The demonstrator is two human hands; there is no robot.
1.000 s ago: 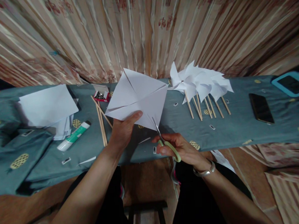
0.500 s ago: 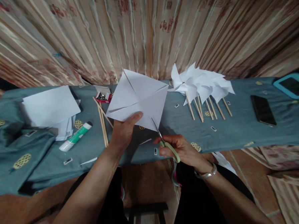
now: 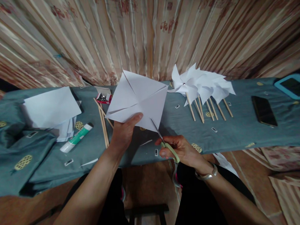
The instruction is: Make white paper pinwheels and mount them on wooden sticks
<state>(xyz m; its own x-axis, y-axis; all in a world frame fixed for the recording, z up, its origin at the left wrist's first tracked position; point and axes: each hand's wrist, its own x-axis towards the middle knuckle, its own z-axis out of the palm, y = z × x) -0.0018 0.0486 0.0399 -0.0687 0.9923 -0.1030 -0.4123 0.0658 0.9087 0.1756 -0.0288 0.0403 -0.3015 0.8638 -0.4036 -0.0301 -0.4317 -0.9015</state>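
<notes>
A white square sheet of paper (image 3: 146, 96) is held up in front of me, one corner towards me. Slits run inward from three of its corners. My left hand (image 3: 123, 132) grips its near left edge, thumb on top and fingers hidden beneath. In my right hand (image 3: 180, 149) is a pair of scissors with green handles (image 3: 170, 151). The blades lie across the near corner of the paper, nearly closed. Behind and to the right, several white paper pinwheels (image 3: 204, 84) on wooden sticks lie in an overlapping row.
On the blue-green cloth (image 3: 241, 131) lie a stack of white paper (image 3: 51, 107), a glue stick (image 3: 76, 138), wooden sticks (image 3: 103, 126), a small red box of metal pins (image 3: 104, 96), paper slivers, a black phone (image 3: 264, 110) and a blue-framed tablet (image 3: 295, 86). A curtain (image 3: 136, 36) hangs behind.
Hardly anything differs. The paper and the scissors have shifted very slightly to the left, with both hands keeping their holds.
</notes>
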